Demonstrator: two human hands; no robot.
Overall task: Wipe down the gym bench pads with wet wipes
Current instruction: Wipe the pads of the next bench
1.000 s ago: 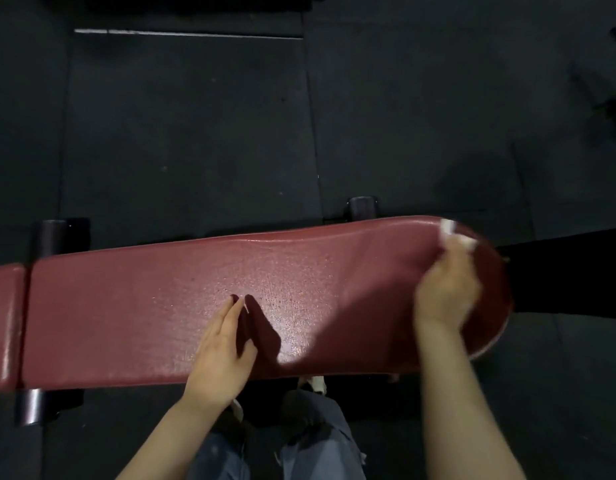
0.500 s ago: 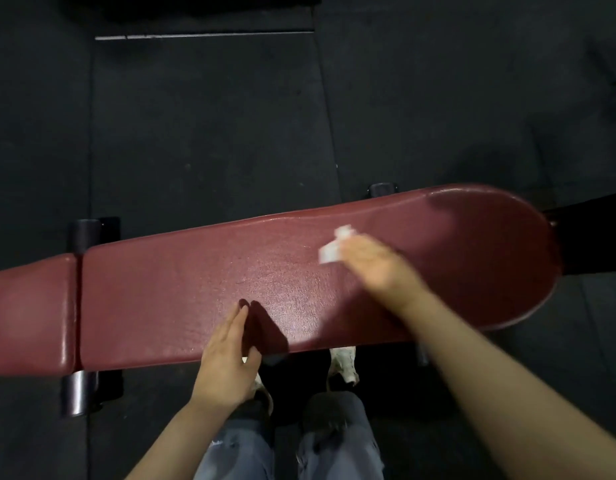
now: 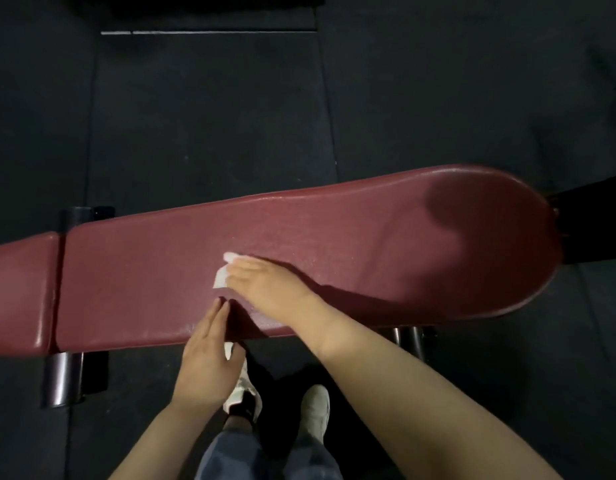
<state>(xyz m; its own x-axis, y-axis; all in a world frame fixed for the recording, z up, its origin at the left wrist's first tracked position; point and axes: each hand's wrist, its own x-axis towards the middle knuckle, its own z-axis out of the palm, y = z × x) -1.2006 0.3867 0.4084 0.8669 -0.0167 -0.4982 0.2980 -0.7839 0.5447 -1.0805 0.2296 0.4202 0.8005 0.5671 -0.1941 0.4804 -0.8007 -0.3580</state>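
Wiping the long pad. Our right hand lies flat, fingers straight, pressing the wet wipe onto the maroon vinyl near mid-pad; our left hand rests open, holding nothing, on the near edge at 6 o'clock. We judge that even pressure and overlapping passes toward 9 o'clock suit best (the short pad lies there). The vinyl glistens; dark rubber flooring surrounds the bench.
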